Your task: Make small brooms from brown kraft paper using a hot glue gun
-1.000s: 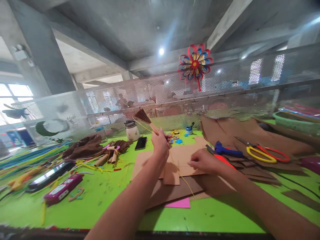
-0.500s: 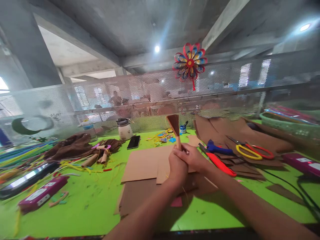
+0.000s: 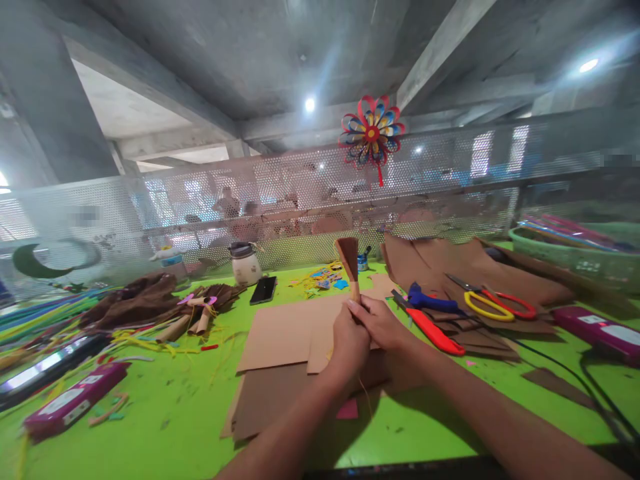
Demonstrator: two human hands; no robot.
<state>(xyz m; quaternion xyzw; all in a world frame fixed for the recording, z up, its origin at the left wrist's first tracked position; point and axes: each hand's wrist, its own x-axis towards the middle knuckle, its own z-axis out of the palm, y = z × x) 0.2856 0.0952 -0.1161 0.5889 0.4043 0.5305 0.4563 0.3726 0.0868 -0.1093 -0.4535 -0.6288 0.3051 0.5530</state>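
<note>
A narrow, fan-shaped piece of brown paper (image 3: 348, 257) with a paler lower end stands upright above my hands. My left hand (image 3: 349, 341) is closed around its lower end. Pressed against the left, my right hand (image 3: 384, 321) has its fingers closed at the same spot, and its fingertips are partly hidden. A thin thread (image 3: 367, 395) dangles below the hands. Beneath them lie light brown cardboard sheets (image 3: 280, 337) and darker brown paper (image 3: 270, 397) on the green table (image 3: 170, 427).
On the right are a red-handled utility knife (image 3: 435, 331), a blue glue gun (image 3: 433, 300), scissors (image 3: 487, 307) and brown paper sheets (image 3: 450, 260). A phone (image 3: 263, 290), a jar (image 3: 245, 263) and paper scraps (image 3: 323, 280) lie further back. Rolled paper pieces (image 3: 200, 317) are at left.
The view has shifted slightly, so the scene sits a little further left and lower. The paper fan piece is turned a little more upright; both hands keep their hold.
</note>
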